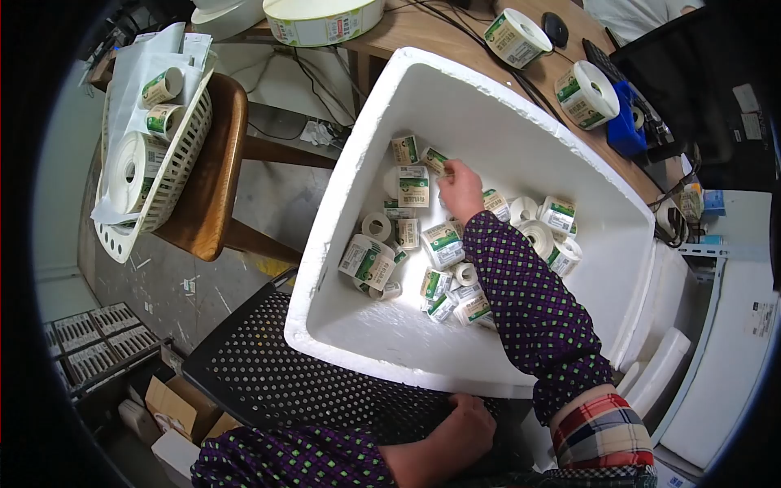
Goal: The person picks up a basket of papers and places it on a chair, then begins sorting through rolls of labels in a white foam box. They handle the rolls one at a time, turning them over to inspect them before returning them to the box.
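Note:
A white foam box [342,171] holds several rolls of printed labels in green, cream and white. My right hand [461,191] reaches down into it, fingers pinched at a small label roll [434,160] near the far left wall. Just left of that hand, a larger label roll [413,189] stands among smaller ones. Other rolls form a pile [446,244] in the middle, with more near the right wall [558,215]. My left hand [468,427] is curled closed just outside the box's near rim, and nothing shows in it. Patterned sleeves cover both forearms.
Underneath the box is a black perforated chair seat [268,358]. At left, a wooden chair [224,175] bears a cream basket [183,154] with label rolls and papers. Behind, a wooden desk [443,41] carries more rolls, cables and a monitor [700,81]. Cartons [183,403] stand lower left.

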Demonstrator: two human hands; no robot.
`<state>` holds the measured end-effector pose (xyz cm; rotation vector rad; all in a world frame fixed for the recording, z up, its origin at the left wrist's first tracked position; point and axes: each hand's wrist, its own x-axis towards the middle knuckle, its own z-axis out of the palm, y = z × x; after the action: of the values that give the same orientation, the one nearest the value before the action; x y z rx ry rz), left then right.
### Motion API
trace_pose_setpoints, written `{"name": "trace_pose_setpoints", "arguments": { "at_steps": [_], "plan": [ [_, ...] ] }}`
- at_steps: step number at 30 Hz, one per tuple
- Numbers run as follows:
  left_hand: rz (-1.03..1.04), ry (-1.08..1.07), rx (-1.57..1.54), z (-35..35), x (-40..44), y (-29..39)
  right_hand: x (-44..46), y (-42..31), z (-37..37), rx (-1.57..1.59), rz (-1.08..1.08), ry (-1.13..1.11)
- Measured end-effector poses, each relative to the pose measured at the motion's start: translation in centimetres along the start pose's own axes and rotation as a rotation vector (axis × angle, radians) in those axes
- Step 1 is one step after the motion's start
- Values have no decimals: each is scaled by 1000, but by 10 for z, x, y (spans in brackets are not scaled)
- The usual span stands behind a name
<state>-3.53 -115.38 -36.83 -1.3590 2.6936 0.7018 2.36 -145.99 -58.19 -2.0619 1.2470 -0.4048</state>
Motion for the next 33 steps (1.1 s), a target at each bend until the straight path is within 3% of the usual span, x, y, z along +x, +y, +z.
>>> {"name": "trace_pose_setpoints", "arguments": {
  "at_steps": [1,3,4,5,7,10,13,15,16,20,21,23,24,27,33],
  "plan": [
    [-5,3,-2,-1,0,0,5,3,-1,-1,-4,-4],
    [26,6,-1,-3,-1,0,15,8,-2,-174,-300,75],
    [21,6,-2,-4,-2,0,20,3,-4,-257,-389,12],
    [23,16,-10,-4,-2,0,26,2,-1,-254,-394,8],
    [17,22,-20,-12,-3,-2,39,3,12,-550,-391,-148],
    [-7,-125,-136,-22,-5,-4,54,25,40,-621,-467,-23],
    [7,17,-87,-13,-3,-5,55,22,43,-627,-472,22],
    [15,-154,-152,-33,-9,-10,41,6,21,-426,-370,-2],
    [21,-142,-155,-27,-8,-8,33,3,11,-440,-371,-4],
    [57,2,-92,-3,-1,-1,1,7,-36,362,169,-49],
    [36,1,-67,-2,-1,1,-6,9,-45,353,173,-39],
    [41,-9,-51,-4,0,-1,-20,4,-58,947,500,-189],
    [32,-22,-37,-4,0,-1,-24,4,-64,1119,546,-261],
    [17,-15,-7,-5,-1,0,-41,20,-65,1232,556,-309],
    [27,-18,-43,-5,-2,-2,-60,16,-73,1106,583,-353]
  ]
}}
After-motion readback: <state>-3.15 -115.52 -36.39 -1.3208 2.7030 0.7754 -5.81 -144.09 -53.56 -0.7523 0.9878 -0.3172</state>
